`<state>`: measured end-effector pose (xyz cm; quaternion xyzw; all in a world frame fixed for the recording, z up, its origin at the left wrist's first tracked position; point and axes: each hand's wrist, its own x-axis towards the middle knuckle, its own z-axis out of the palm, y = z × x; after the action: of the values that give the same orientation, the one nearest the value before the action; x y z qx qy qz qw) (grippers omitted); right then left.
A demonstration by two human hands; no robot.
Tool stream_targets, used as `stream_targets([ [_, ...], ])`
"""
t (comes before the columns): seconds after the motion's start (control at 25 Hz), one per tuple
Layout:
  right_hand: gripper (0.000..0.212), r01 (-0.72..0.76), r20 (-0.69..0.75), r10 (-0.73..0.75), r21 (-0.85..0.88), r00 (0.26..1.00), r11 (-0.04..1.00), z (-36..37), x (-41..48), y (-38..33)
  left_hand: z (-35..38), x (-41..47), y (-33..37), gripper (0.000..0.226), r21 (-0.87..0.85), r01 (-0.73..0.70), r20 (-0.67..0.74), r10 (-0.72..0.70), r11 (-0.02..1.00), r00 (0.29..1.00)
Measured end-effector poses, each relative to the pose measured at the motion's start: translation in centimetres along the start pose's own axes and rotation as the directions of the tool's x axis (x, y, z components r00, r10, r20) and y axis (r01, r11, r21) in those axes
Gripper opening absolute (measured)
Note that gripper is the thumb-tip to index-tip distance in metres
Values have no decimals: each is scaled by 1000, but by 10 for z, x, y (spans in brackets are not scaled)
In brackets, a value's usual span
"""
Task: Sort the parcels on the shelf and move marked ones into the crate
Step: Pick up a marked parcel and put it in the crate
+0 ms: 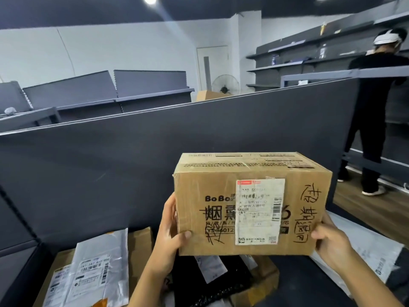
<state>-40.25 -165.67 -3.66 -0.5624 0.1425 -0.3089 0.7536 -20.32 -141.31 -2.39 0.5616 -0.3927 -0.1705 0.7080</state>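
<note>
A brown cardboard box (252, 202) with a white shipping label and black handwritten marks is held up in front of the dark shelf back panel (110, 165). My left hand (171, 235) grips its left side, thumb on the front face. My right hand (332, 242) grips its lower right corner. Below the box, on the shelf, lie other parcels: a silver-grey mailer bag (99, 269), a black bag (210, 282) and flat cardboard parcels (141, 242). No crate is in view.
A white mailer (374, 251) lies on the shelf at the right. A person in black (374, 111) stands at the shelving in the right aisle. Grey shelf units (106, 94), a floor fan (225, 84) and a door stand farther back.
</note>
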Motion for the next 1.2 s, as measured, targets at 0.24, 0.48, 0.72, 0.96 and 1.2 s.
stream_targets([
  [0.24, 67, 18, -15, -19, -26, 1000, 999, -4, -3, -12, 11, 8, 8, 100, -68, 66, -3, -67, 995, 998],
  [0.48, 60, -20, -48, 18, -27, 999, 999, -22, -17, -11, 24, 9, -2, 106, -102, 150, 53, -146, 983, 988],
  [0.72, 51, -57, -189, 48, -40, 981, 998, -53, -51, 12, 53, 13, -43, 99, -111, 302, 186, -279, 947, 942],
  [0.96, 64, -132, -588, 137, 51, 797, 990, -133, -161, 52, 149, -12, -141, 77, -73, 566, 447, -480, 821, 755],
  [1.2, 65, -157, -791, 237, 178, 564, 971, -197, -263, 71, 250, -64, -196, 75, 40, 735, 612, -598, 677, 518],
])
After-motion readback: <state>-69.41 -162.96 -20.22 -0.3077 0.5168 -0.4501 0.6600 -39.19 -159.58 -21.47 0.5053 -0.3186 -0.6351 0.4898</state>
